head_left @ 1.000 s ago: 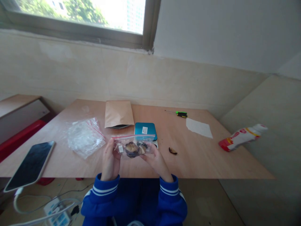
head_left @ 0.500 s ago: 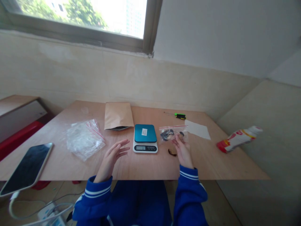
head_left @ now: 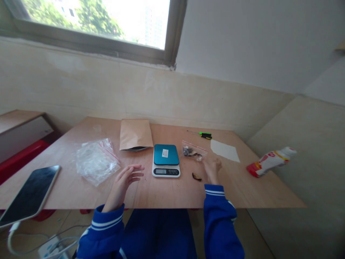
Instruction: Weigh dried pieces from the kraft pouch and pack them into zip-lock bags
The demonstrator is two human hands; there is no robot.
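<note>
With our right hand (head_left: 212,167) loose, off the filled zip bag (head_left: 193,151) just beyond it, left hand (head_left: 122,183) open nr scale (head_left: 166,160), sleeve could sweep stray dried piece (head_left: 196,176) off table

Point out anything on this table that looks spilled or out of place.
One dark dried piece lies loose on the table, outside the filled zip bag, beside the right hand. A few dark crumbs dot the wood near the scale.

A small clear zip bag (head_left: 194,151) with a red seal strip lies flat on the table just right of centre in the frame; dark dried pieces sit inside it, gathered toward its left end
</note>
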